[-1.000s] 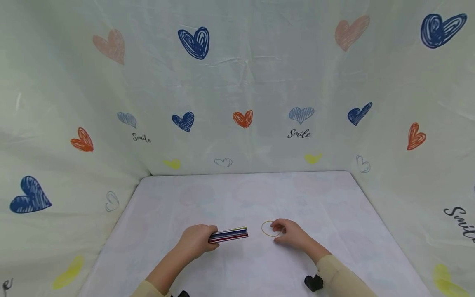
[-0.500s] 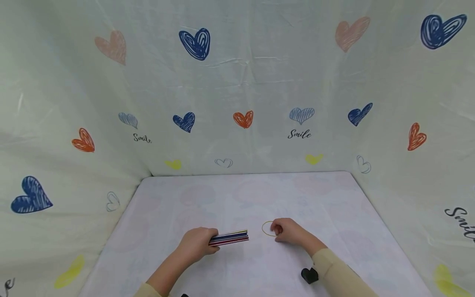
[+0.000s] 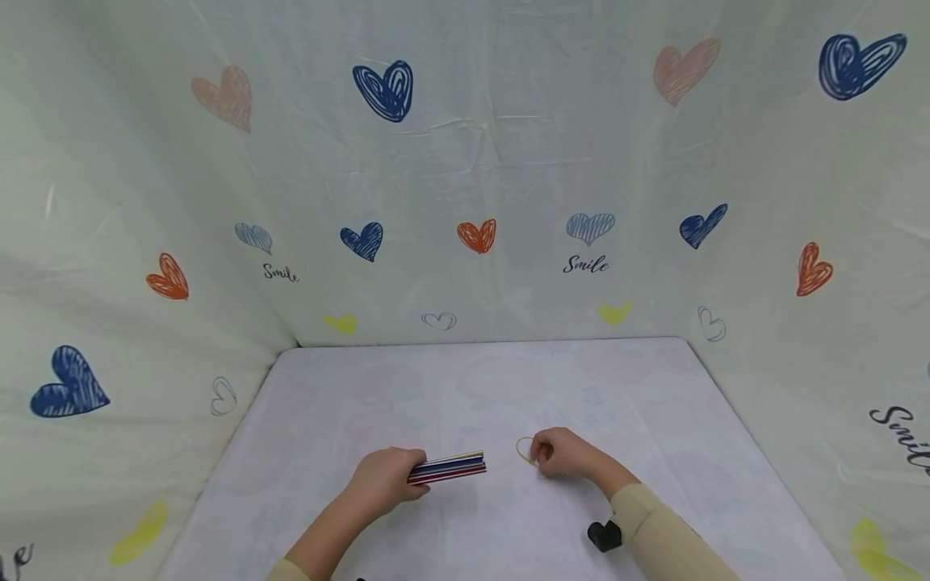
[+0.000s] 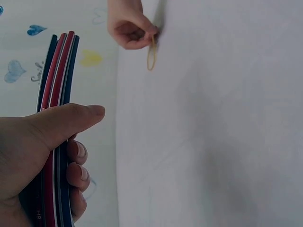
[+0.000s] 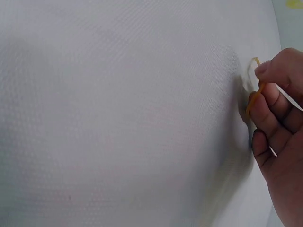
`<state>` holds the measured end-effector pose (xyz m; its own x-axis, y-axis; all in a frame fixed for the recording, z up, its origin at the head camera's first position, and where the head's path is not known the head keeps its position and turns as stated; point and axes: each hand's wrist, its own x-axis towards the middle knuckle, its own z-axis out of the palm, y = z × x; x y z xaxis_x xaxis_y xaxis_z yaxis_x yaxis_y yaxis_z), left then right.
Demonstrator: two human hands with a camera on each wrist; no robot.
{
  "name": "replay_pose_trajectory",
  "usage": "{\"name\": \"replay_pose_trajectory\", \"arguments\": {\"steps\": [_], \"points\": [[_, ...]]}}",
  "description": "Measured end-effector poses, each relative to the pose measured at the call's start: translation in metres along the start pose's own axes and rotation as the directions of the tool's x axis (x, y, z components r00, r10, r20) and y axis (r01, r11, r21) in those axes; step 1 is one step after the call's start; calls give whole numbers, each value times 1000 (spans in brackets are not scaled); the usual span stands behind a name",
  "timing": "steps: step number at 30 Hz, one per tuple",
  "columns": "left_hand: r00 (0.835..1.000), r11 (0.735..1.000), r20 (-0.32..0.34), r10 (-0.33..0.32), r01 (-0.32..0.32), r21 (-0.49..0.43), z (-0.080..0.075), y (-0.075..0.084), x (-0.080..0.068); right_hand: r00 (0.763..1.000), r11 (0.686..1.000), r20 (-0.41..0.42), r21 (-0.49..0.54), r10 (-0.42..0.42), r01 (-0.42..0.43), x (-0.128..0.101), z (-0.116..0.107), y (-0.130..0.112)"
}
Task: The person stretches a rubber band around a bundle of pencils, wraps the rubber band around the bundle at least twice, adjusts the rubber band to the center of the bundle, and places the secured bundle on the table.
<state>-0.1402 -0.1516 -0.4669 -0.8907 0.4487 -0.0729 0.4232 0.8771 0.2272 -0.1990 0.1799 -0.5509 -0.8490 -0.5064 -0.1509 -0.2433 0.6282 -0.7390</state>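
Left hand: in the head view our left hand (image 3: 383, 481) sat low and left of centre, its fingers curled round a bundle of coloured sticks (image 3: 448, 467) that pointed right, toward the other hand.
Left wrist view: here we saw what the head view could not, namely our thumb laid across the bundle (image 4: 57, 90) with the fingertips wrapped under it; the sticks showed as dark blue, red and white strips running up the left of the frame.
Right hand: our right hand (image 3: 561, 453) lay just right of centre in the head view, with fingers bent and closed narrowly on a thin yellow rubber band (image 3: 525, 449).
Band: it sat near the lower middle of the head view, between our two hands and close to the bundle's free end without touching it. The head view showed only a small loop at our fingertips.
Right wrist view: at the right edge of the frame we saw the band (image 5: 252, 97) pinched between thumb and forefinger of the right hand (image 5: 279, 137), part of it raised off the cloth. The bundle did not appear here.
Across views: the left wrist view also caught the right hand (image 4: 130, 28) at the top of the frame, with the band (image 4: 151, 56) hanging from its fingertips as a narrow oval.
Surface: a pale table (image 3: 465, 387) filled the lower half of the head view, walled by a heart-printed cloth (image 3: 472, 161).
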Motion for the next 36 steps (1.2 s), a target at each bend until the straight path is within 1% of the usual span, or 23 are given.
{"name": "replay_pose_trajectory", "arguments": {"steps": [3, 5, 7, 12, 18, 20, 22, 25, 27, 29, 31, 36], "points": [[1000, 1000, -3, 5, -5, -1, 0, 0, 0, 1000, 996, -3, 92, 15, -14, -2, 0, 1], [1000, 1000, -2, 6, -6, -7, 0, 0, 1, 1000, 987, 1, 160, 23, -22, -2, 0, 1], [1000, 1000, -2, 8, -8, -9, 1, 0, 0, 1000, 978, 4, 207, 28, -28, -1, 0, 3], [1000, 1000, -3, 13, -13, -5, 1, 0, 0, 999, 962, 30, 274, 12, -20, -2, 6, 5], [1000, 1000, 1, 21, -21, -3, 2, 0, -1, 996, 928, 90, 370, 9, -42, -7, 16, -1], [1000, 1000, -2, 26, -26, -2, 2, 0, -1, 996, 917, 92, 396, 12, -48, -9, 19, -5], [1000, 1000, -6, 30, -30, 1, 2, 0, -1, 998, 907, 65, 420, 6, -32, -11, 21, -7], [999, 1000, -8, 32, -32, 0, 2, 0, -1, 1000, 869, -22, 495, 3, 8, -13, 21, -13], [1000, 1000, -7, 30, -30, -1, 3, 0, -1, 995, 831, -100, 555, 15, 44, -15, 19, -19], [1000, 1000, -5, 27, -27, -3, 2, 1, -1, 987, 785, -158, 616, 37, 69, -16, 16, -25], [1000, 1000, -5, 25, -25, -4, 3, 1, -1, 978, 750, -201, 655, 54, 94, -18, 13, -32], [999, 999, -20, 37, -38, -7, 3, 0, -1, 961, 683, -269, 713, 63, 155, -23, 7, -47]]}}
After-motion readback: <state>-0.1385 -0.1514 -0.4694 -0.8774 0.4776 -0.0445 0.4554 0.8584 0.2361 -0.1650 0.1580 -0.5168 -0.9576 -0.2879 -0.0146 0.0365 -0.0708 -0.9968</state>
